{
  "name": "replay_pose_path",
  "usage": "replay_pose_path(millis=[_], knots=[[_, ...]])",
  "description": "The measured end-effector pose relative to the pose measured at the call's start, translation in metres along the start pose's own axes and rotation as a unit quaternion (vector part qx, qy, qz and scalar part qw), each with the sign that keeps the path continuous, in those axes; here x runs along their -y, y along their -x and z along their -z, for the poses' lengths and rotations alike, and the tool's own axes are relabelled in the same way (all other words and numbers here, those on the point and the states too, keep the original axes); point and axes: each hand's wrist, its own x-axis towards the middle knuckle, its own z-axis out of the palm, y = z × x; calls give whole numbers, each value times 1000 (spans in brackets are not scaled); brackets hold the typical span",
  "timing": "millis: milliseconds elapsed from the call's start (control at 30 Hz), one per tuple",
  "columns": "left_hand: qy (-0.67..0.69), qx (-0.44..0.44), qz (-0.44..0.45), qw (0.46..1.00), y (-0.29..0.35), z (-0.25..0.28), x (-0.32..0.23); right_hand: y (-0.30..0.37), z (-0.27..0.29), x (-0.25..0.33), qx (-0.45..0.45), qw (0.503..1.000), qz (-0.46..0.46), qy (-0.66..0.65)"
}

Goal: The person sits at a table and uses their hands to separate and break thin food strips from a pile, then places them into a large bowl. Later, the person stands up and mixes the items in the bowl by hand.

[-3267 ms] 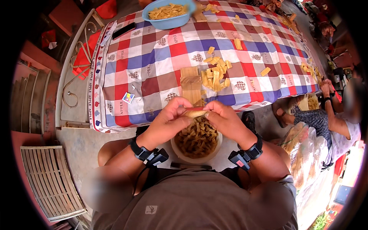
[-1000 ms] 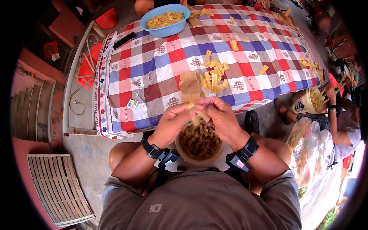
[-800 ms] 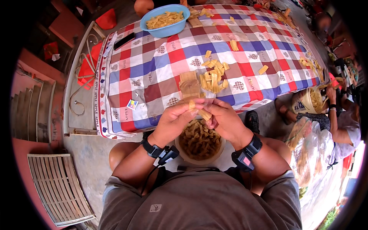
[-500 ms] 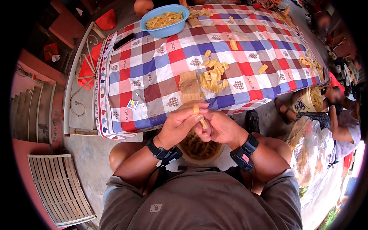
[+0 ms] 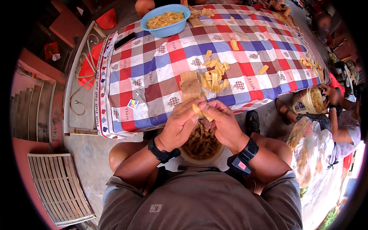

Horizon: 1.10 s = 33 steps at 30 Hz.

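Observation:
My left hand (image 5: 179, 119) pinches a pale yellow strip (image 5: 196, 109) between thumb and fingers, above the near table edge. Close beside it, my right hand (image 5: 227, 123) grips another length of yellow strip (image 5: 207, 116). Whether the two lengths are still joined I cannot tell. Below the hands, between my knees, stands a round tub (image 5: 202, 161) full of brownish-yellow strips (image 5: 201, 145). Just beyond the fingers, a small wooden board (image 5: 189, 85) lies on the checked tablecloth (image 5: 153, 96). A loose heap of yellow strips (image 5: 215, 78) lies to its right.
At the far left of the table is a blue basin (image 5: 166, 30) of yellow strips, with a black phone (image 5: 125, 41) near it. A small packet (image 5: 133, 104) lies front left. To my right are a clear plastic bag (image 5: 310, 142), a bucket (image 5: 306, 100) and another person's arm (image 5: 339, 126).
My hands have drawn slightly apart and opened the space between the wrists. Where one strip showed upright before, two lengths now show at an angle, one in each hand.

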Motion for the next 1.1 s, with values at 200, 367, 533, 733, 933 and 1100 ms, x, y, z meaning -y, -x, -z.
replay_pose_path(millis=[200,367,533,733,933,1100], knots=[[81,12,112,990,2,1,-1,0,6,0,36,981,130,141],[432,-36,320,842,14,-9,14,-3,8,1,13,927,208,313],[582,-24,352,733,9,-3,12,-1,5,1,-1,843,246,479],[429,-50,358,828,10,-5,13,-7,8,-12,22,862,290,415],[379,-35,323,866,10,-2,10,-2,4,-6,15,826,290,483],[382,23,321,866,6,7,8,-4,12,5,39,792,265,549]])
